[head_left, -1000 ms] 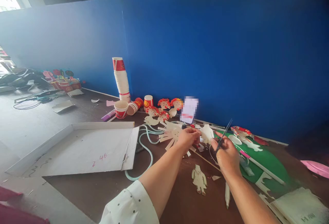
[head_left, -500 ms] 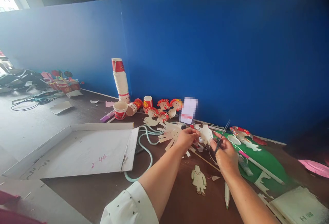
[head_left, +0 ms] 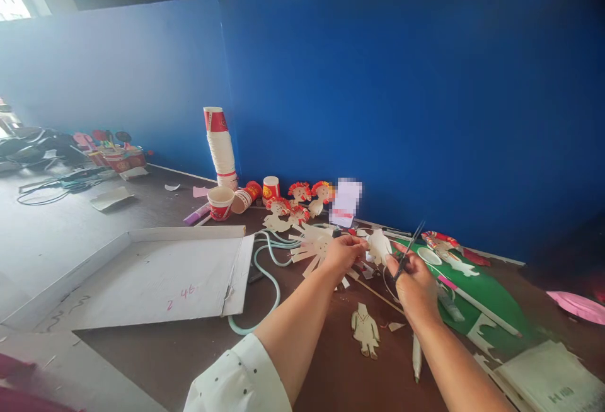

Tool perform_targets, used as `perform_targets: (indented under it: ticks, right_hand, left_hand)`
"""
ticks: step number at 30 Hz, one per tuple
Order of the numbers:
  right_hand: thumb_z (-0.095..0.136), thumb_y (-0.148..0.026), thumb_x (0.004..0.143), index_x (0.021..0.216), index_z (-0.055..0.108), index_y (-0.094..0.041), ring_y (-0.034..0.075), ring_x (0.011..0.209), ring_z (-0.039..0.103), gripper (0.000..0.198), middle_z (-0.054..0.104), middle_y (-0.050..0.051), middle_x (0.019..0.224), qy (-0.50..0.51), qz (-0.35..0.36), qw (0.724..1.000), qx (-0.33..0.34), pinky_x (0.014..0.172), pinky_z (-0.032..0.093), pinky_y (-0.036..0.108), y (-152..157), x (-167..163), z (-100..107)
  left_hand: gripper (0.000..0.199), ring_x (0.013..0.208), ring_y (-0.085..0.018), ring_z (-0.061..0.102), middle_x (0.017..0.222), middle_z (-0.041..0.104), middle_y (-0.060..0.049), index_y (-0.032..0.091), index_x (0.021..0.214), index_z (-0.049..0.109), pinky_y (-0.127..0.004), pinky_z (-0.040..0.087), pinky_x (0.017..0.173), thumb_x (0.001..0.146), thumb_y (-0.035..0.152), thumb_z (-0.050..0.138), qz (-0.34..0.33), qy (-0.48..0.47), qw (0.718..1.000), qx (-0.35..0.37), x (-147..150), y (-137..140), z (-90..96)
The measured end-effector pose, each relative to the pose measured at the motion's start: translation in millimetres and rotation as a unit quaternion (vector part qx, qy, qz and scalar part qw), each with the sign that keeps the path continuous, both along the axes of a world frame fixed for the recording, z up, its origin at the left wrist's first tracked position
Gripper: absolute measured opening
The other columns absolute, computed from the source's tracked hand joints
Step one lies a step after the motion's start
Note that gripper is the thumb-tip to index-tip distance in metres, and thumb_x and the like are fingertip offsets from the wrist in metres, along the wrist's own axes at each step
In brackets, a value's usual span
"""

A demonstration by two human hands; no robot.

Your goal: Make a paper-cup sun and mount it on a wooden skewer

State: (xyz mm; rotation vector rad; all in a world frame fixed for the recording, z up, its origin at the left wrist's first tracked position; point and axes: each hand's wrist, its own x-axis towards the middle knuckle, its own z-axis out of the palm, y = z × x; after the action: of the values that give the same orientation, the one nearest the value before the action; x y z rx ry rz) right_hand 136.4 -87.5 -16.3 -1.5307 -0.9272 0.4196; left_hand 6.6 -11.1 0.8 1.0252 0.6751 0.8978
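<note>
Between my hands is a white paper cutout, shaped like a small figure's body. My left hand pinches its left edge. Scissors sit in the closed fingers of my right hand, blades pointing up and away to the right; the right fingertips reach the cutout's right edge. Below on the brown table lies another paper figure cutout with drawn outlines. A white marker lies to its right. Just left of my left hand rests a paper cup cut into spread strips.
A white box lid stands at the left, beside a pale green cord. Paper cups rise in a tall stack by the blue partition. Red-fringed paper dolls lean behind. A green sheet carries scraps at the right.
The view has shifted very slightly. Both hands, the scissors and the cutout stay nearly in the same place.
</note>
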Motion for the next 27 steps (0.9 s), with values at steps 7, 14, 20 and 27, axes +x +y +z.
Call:
perform_targets:
  ticks: [7, 14, 20, 27]
  right_hand:
    - [0.066, -0.04, 0.072, 0.124, 0.057, -0.02, 0.022, 0.081, 0.068, 0.056, 0.073, 0.007, 0.093, -0.01, -0.009, 1.0, -0.002, 0.073, 0.051, 0.032, -0.2, -0.8, 0.4]
    - [0.066, -0.04, 0.073, 0.124, 0.057, -0.022, 0.022, 0.085, 0.068, 0.055, 0.073, 0.007, 0.094, -0.012, -0.009, 1.0, -0.005, 0.075, 0.051, 0.032, -1.1, -1.7, 1.9]
    - [0.066, -0.041, 0.073, 0.124, 0.057, -0.022, 0.023, 0.085, 0.068, 0.055, 0.073, 0.006, 0.094, -0.004, -0.006, 1.0, 0.001, 0.075, 0.051, 0.033, -1.1, -1.2, 0.0]
    - [0.066, -0.04, 0.072, 0.121, 0.058, -0.02, 0.022, 0.082, 0.067, 0.053, 0.072, 0.006, 0.092, -0.017, 0.033, 0.999, -0.016, 0.075, 0.05, 0.032, -3.2, -8.0, 6.3]
  left_hand:
    - [0.018, 0.05, -0.004, 0.046, 0.057, 0.051, 0.003, 0.012, 0.069, 0.059, -0.017, 0.038, 0.051, 0.071, 0.026, 0.07, 0.004, 0.014, 1.0, -0.005, 0.4, 1.0, -2.6]
    - [0.017, 0.052, -0.005, 0.048, 0.058, 0.051, 0.002, 0.013, 0.069, 0.058, -0.016, 0.039, 0.051, 0.072, 0.025, 0.069, 0.001, 0.014, 1.0, -0.01, 0.1, 0.4, -1.8]
    - [0.016, 0.053, -0.005, 0.048, 0.06, 0.052, 0.002, 0.013, 0.07, 0.058, -0.016, 0.039, 0.053, 0.072, 0.025, 0.069, 0.005, 0.021, 1.0, -0.007, -0.1, -0.3, 0.3]
    - [0.02, 0.057, -0.006, 0.05, 0.068, 0.058, 0.0, 0.013, 0.082, 0.063, -0.019, 0.041, 0.057, 0.069, 0.026, 0.071, -0.011, 0.031, 0.999, 0.005, 1.1, -2.0, -3.1]
